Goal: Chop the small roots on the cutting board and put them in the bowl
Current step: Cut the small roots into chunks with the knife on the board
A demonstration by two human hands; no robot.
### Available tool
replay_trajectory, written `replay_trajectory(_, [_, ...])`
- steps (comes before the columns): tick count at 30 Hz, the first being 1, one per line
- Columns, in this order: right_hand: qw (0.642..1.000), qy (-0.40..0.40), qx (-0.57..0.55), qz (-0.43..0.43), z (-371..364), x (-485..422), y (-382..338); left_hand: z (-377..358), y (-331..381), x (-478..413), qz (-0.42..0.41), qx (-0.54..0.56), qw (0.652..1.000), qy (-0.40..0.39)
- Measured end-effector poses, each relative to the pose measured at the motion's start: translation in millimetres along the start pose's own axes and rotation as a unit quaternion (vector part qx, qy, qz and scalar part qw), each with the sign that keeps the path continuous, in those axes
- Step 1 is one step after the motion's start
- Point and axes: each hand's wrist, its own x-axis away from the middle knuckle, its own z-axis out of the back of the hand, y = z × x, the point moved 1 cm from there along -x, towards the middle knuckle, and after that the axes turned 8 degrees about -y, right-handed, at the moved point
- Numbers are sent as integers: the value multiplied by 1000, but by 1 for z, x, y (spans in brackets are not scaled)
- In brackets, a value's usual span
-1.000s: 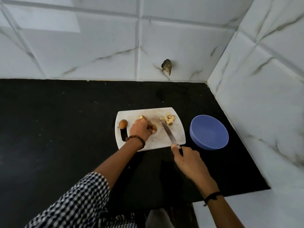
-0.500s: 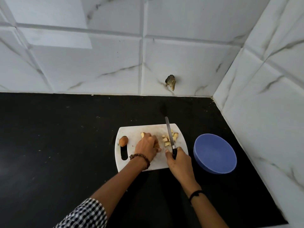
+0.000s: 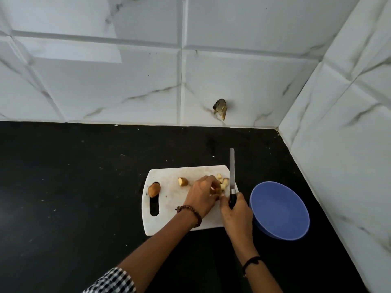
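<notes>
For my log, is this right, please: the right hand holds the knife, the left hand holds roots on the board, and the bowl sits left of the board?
Not quite: the head view shows the bowl right of the board. The right hand does hold the knife, the left hand roots.

You worked in a home kitchen corner; a black stone counter (image 3: 84,187) met white marble-look wall tiles (image 3: 105,81) on two sides; on it lay a white cutting board (image 3: 167,216) with cut roots (image 3: 182,181), a knife (image 3: 232,166) above it, and a blue bowl (image 3: 279,210) just beside.
</notes>
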Motion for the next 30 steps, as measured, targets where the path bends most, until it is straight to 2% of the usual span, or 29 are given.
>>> replay_trajectory(5, [1000,12,2,-7,2,-3,5,-12,-3,4,-49,-58,997,16])
replay_trajectory(9, [1000,5,11,0,1,-4,7,-16,-11,12,-65,-19,998,13])
replay_trajectory(17, [999,-18,14,22,-14,-4,-6,11,-21,22,-54,-36,998,-10])
replay_trajectory(19, [999,-21,18,30,-21,-4,-13,24,-24,24,-49,-59,997,4])
replay_trajectory(23, [998,-36,30,39,-37,-6,-27,50,-38,26,11,-130,985,110])
replay_trajectory(26, [997,-44,34,44,-45,-6,-34,59,-53,21,73,-155,983,73])
replay_trajectory(30, [997,-53,39,47,-49,-2,-36,63,-60,16,78,-142,987,22])
